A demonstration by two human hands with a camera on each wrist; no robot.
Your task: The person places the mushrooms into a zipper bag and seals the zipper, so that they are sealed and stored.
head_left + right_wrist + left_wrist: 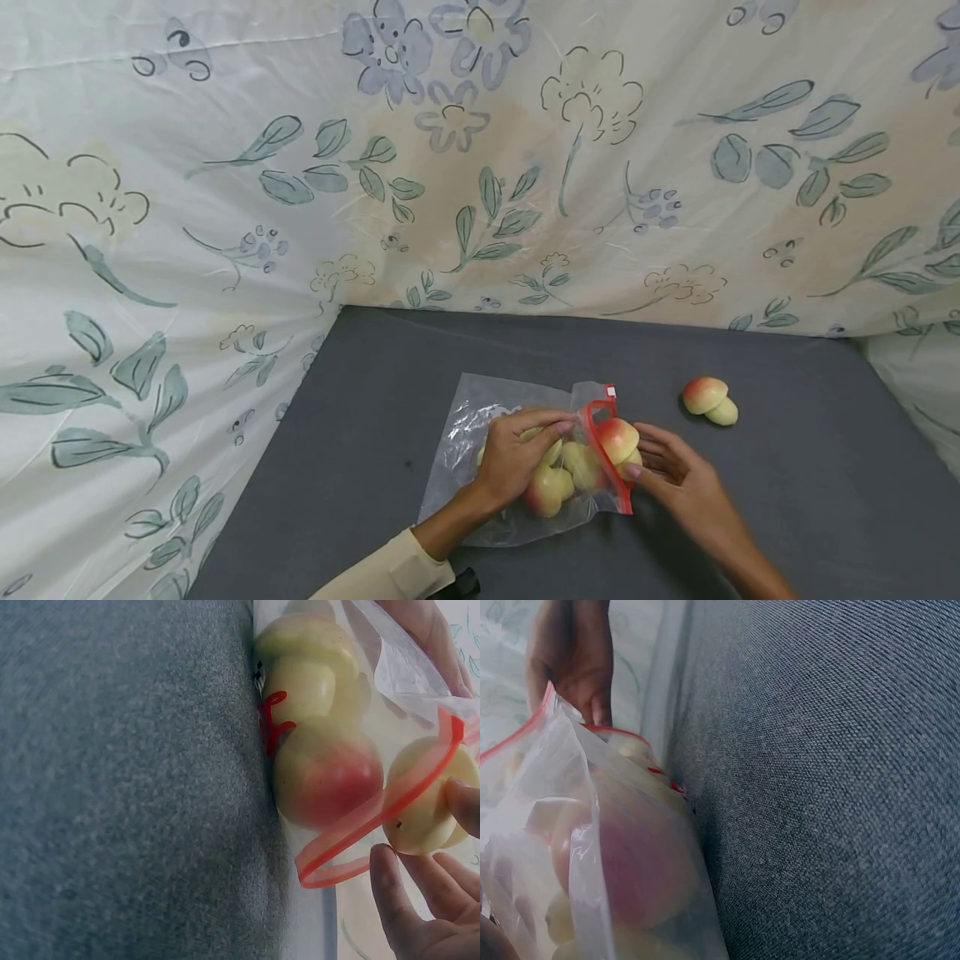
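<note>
A clear zip bag (480, 400) with a red zip edge lies on the dark cloth, holding several yellow-and-red artificial mushrooms (549, 490). My left hand (517, 458) reaches over the bag and pinches its upper layer near the opening. At the red-edged mouth, my right hand (678, 479) grips another mushroom (618, 440) between thumb and fingers. In the right wrist view this mushroom (420, 817) is partly inside the mouth, behind the red strip (375, 814). The left wrist view shows mushrooms (641, 862) through the plastic; the left fingers are mostly hidden there.
One more mushroom (708, 400) lies on the dark grey cloth (375, 433), to the right beyond my right hand. A floral curtain (465, 167) stands along the back and left side. A small black object (457, 583) shows beside the left sleeve.
</note>
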